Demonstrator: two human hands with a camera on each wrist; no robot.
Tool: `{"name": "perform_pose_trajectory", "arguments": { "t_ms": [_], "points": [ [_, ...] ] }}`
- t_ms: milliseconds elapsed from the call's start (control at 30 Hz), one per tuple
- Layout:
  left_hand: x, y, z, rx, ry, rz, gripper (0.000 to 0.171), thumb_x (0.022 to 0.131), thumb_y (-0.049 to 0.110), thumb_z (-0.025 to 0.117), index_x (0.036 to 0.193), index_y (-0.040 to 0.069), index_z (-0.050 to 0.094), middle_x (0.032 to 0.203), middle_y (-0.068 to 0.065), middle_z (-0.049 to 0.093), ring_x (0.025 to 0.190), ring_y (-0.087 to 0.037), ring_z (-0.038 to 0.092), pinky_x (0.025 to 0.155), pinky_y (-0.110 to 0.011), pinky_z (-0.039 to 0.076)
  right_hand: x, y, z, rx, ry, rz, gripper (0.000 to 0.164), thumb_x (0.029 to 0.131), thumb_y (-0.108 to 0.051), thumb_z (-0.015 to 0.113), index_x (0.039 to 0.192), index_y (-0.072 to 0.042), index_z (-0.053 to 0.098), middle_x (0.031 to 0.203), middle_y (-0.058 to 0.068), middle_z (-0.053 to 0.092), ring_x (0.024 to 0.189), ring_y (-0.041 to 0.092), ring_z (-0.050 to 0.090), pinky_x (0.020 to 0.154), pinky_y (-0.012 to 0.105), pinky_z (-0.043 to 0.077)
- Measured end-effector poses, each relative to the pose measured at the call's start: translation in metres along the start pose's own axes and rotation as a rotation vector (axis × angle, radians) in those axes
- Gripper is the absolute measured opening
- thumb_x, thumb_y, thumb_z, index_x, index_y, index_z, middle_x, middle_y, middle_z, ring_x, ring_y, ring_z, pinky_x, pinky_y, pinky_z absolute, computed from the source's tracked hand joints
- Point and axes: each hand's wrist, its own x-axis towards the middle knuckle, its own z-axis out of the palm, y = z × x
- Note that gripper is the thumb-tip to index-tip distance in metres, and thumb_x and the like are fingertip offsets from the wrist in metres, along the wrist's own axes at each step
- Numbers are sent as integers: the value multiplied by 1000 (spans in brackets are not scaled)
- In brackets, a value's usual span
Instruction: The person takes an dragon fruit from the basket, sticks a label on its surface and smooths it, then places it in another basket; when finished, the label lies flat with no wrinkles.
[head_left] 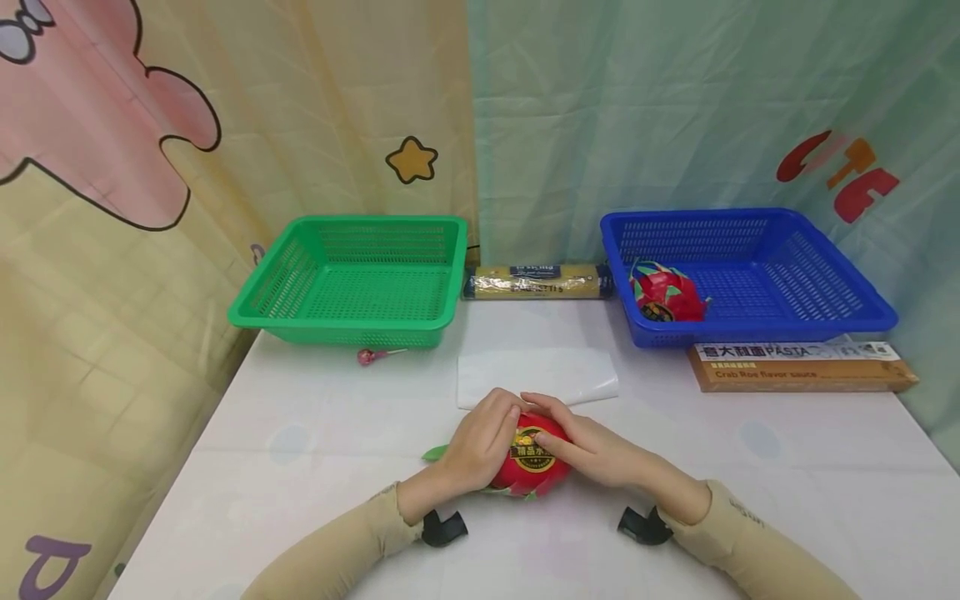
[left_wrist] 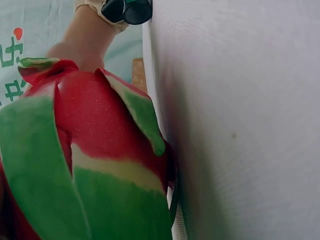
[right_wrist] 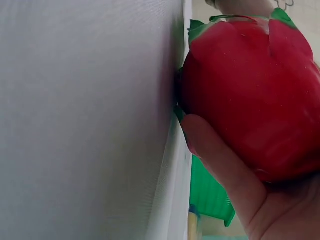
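Note:
A red dragon fruit [head_left: 525, 482] with green-tipped scales and a round black label lies on the white table, close in front of the person. My left hand [head_left: 476, 446] grips its left side, fingers bent over the top. From the other side my right hand [head_left: 603, 450] holds it, thumb by the label and fingers reaching across the far edge toward the left hand. In the left wrist view, green scales of the dragon fruit [left_wrist: 105, 120] fill much of the picture. The right wrist view has its smooth red flank [right_wrist: 250, 95], with a finger [right_wrist: 220, 155] along it.
Behind the hands lies a folded white sheet [head_left: 536, 377]. A green basket [head_left: 348, 333] stands back left, a lollipop [head_left: 366, 357] before it. Spaghetti [head_left: 536, 283] lies between it and a blue basket [head_left: 750, 329] holding another dragon fruit [head_left: 671, 292]. A pasta box [head_left: 802, 379] lies at right.

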Motion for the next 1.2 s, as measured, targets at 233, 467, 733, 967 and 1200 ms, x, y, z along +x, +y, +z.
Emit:
{"name": "perform_pose_trajectory", "arguments": {
  "t_ms": [233,467,733,967,1200],
  "points": [
    [0,-3,-2,-38,-75,-10,25,99,32,40,108,12,51,112,2,53,101,-9,49,83,-28,46,2,3,0,-46,37,-80,43,103,-25,36,145,-23,28,140,-6,44,121,11,48,99,36,40],
    [2,-7,-9,-6,-213,102,35,101,32,39,127,9,46,126,-1,47,116,-13,42,97,-33,39,3,4,-3,-7,38,-52,43,103,-25,36,145,-19,30,138,-3,46,121,14,47,99,39,40],
    [2,-9,-10,4,-195,99,32,101,26,38,127,7,43,127,-4,45,109,-13,48,92,-30,45,-3,1,-12,-13,-50,62,64,93,-38,57,147,-28,24,135,-8,45,115,12,49,94,37,44],
    [0,-9,-14,108,-198,-108,51,95,51,43,126,10,42,121,-1,50,87,-11,57,73,-28,51,-6,2,-13,15,-70,37,79,76,-39,77,141,-27,34,126,-8,51,108,14,53,86,29,49],
    [6,-10,-24,-95,-397,-226,66,87,56,56,136,15,43,113,8,56,96,-7,54,75,-24,50,-17,8,-13,134,-13,82,75,74,-31,81,138,-28,41,128,-5,50,115,20,49,85,27,49]
  ]
}}
